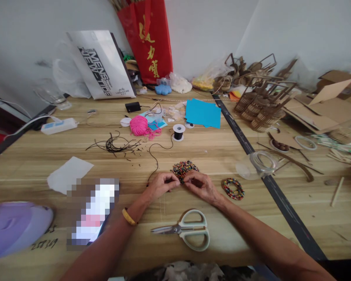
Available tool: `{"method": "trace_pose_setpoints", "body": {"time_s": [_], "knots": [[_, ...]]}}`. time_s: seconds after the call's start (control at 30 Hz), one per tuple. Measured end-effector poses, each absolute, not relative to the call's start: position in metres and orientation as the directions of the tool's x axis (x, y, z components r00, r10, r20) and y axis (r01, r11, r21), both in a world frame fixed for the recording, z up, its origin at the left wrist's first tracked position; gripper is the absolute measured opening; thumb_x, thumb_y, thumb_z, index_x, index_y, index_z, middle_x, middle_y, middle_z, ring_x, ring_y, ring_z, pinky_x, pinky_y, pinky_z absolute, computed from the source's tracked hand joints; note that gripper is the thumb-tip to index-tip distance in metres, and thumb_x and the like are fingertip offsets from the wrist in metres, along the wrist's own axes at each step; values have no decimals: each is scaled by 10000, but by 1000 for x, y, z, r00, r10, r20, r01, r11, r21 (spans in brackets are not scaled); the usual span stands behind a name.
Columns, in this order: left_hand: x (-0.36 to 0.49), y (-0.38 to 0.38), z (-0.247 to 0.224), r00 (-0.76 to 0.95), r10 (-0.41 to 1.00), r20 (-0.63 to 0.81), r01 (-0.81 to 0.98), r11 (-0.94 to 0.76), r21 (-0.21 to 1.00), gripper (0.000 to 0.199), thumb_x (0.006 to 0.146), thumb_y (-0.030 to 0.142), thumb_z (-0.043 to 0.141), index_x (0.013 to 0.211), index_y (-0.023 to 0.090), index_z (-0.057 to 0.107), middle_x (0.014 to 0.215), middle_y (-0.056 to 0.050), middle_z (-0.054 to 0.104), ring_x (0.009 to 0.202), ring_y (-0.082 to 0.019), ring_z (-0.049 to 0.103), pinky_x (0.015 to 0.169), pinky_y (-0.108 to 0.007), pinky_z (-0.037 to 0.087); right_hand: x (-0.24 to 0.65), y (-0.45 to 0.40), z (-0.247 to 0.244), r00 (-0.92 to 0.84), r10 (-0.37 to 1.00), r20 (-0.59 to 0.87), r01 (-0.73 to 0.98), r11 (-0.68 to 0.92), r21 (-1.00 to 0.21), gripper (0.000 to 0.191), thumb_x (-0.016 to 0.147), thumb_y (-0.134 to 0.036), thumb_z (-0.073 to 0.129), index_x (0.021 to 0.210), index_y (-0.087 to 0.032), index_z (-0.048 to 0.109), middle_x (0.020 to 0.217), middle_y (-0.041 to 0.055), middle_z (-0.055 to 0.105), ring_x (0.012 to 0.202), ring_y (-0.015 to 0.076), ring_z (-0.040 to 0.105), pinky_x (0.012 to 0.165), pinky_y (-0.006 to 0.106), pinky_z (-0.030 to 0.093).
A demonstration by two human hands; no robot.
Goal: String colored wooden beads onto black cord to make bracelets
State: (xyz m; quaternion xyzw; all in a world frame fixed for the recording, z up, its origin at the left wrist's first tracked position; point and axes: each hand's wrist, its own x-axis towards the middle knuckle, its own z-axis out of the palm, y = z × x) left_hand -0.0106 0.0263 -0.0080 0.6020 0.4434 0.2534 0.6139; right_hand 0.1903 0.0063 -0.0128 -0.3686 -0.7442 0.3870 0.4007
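Observation:
My left hand [165,184] is closed in a pinch at the near edge of a pile of small multicoloured beads [185,168]. A thin black cord [157,158] runs from a white spool of black cord [178,133] down to this hand. Facing it, my right hand [203,187] also pinches thumb and finger together beside the beads; what lies between those tips is too small to make out. To its right is a coiled beaded bracelet [233,189]. Scissors with pale handles [194,230] lie nearer to me, blades pointing left.
Left of my arms are a phone [95,212], white paper [70,174] and a purple object [17,228]. Cut black cords [117,144], pink yarn [139,125] and blue sheets [203,113] lie farther back. Clear tape rolls [263,162] and small woven baskets [259,111] are on the right.

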Motion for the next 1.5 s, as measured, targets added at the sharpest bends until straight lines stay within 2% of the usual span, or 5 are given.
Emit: {"method": "trace_pose_setpoints", "body": {"time_s": [0.5, 0.73, 0.93, 1.5], "knots": [[-12, 26, -9, 486, 842, -233, 223, 138, 965, 233, 693, 358, 656, 724, 127, 636, 587, 27, 524, 525, -74, 475, 473, -164, 419, 191, 6, -15, -411, 867, 282, 242, 402, -883, 126, 863, -278, 578, 862, -163, 629, 834, 64, 641, 761, 154, 589, 666, 259, 464], [-11, 25, -9, 485, 847, -220, 225, 122, 967, 248, 686, 371, 656, 724, 127, 640, 543, 40, 506, 478, -64, 437, 461, -172, 353, 190, 5, -16, -406, 877, 257, 228, 369, -901, 118, 855, -270, 584, 863, -162, 631, 839, 62, 643, 762, 151, 588, 671, 254, 462], [-10, 26, -10, 483, 849, -214, 237, 108, 965, 239, 679, 357, 661, 715, 121, 647, 565, 23, 536, 501, -71, 432, 473, -180, 333, 189, 4, -16, -400, 891, 215, 232, 326, -916, 140, 853, -289, 590, 871, -156, 631, 809, 52, 640, 688, 131, 569, 595, 225, 444], [-10, 26, -11, 491, 855, -169, 253, 47, 966, 220, 699, 334, 647, 704, 113, 644, 565, 22, 541, 495, -70, 429, 473, -184, 319, 189, 4, -20, -415, 887, 200, 230, 315, -921, 167, 842, -314, 604, 844, -150, 631, 764, 42, 627, 660, 124, 550, 597, 225, 433]]}}
